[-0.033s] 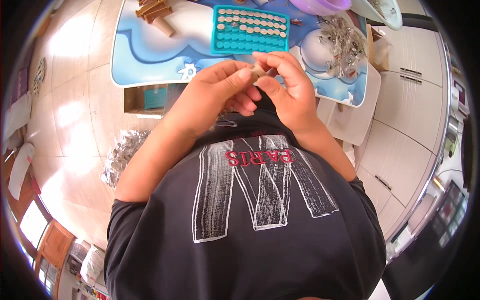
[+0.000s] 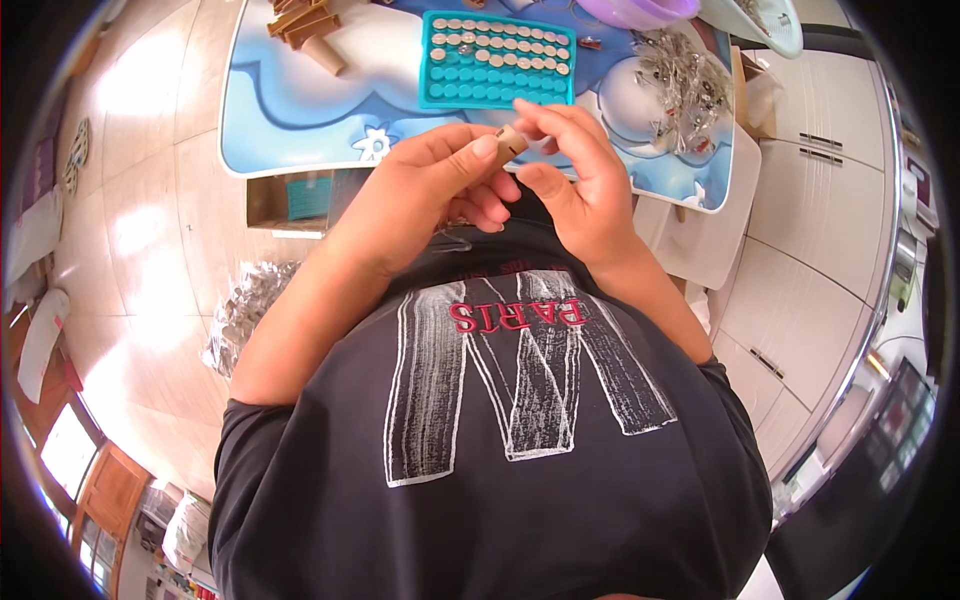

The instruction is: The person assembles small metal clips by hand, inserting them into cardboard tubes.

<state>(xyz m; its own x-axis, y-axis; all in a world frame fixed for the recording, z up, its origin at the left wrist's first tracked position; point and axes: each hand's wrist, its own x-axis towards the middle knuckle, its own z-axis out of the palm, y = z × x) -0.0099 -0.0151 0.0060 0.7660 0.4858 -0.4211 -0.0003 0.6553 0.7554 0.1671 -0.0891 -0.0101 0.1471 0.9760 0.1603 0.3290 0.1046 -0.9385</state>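
Note:
My left hand (image 2: 440,175) holds a short tan cardboard-like tube (image 2: 511,144) between thumb and fingers. Small dark marks show on the tube's side. Just right of it is my right hand (image 2: 580,180), its thumb and fingers apart with nothing between them. Beyond both hands lies a teal tray (image 2: 497,100) with rows of round wells. Pale round discs (image 2: 497,42) fill the far rows, while the near wells show bare teal.
Several brown tubes and strips (image 2: 305,25) lie at the table's far left. A tangled heap of small clear-wrapped pieces (image 2: 685,90) covers the right side. Behind it are a purple bowl (image 2: 640,10) and a pale green basin (image 2: 785,30). Crumpled silvery film (image 2: 250,300) sits below, left.
My right thumb and fingers have opened away from the tube, which now shows more plainly in my left hand. The tray and table things stay in place.

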